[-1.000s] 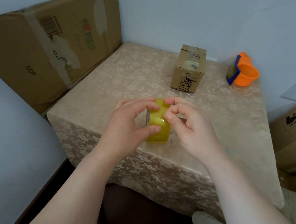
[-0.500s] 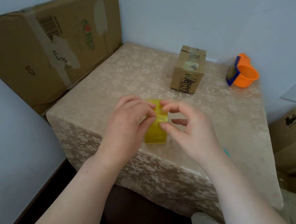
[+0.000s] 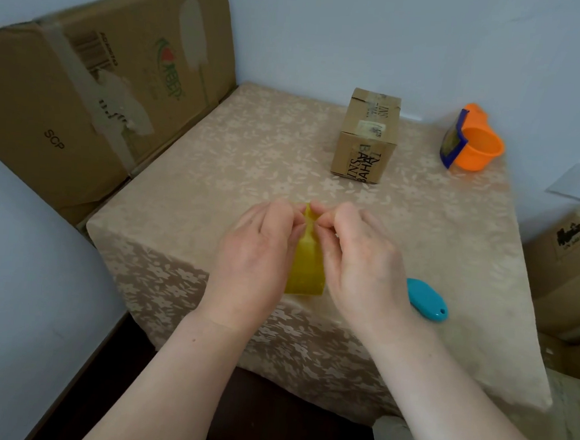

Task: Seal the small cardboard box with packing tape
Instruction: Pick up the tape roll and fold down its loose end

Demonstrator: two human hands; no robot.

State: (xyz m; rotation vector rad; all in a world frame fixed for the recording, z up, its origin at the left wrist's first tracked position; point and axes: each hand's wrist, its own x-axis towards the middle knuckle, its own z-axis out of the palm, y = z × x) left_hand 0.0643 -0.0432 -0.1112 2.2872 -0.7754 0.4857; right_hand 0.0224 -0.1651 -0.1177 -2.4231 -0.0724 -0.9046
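Note:
A yellow roll of packing tape (image 3: 305,269) stands on edge near the table's front edge, between both hands. My left hand (image 3: 255,255) wraps its left side, fingertips on the top. My right hand (image 3: 364,259) covers the right side, its fingertips pinching at the roll's top rim. The small cardboard box (image 3: 368,139) with black lettering sits closed at the back of the table, well beyond my hands and apart from them.
A teal oval tool (image 3: 427,300) lies just right of my right wrist. An orange tape dispenser (image 3: 472,145) sits at the back right corner. A large cardboard box (image 3: 95,92) leans at the left; more boxes (image 3: 573,274) stand right. Floral cloth covers the table (image 3: 217,166).
Both hands closed tighter around the roll, fingertips meeting at its top. The right hand shifted left, uncovering the teal tool beside the wrist.

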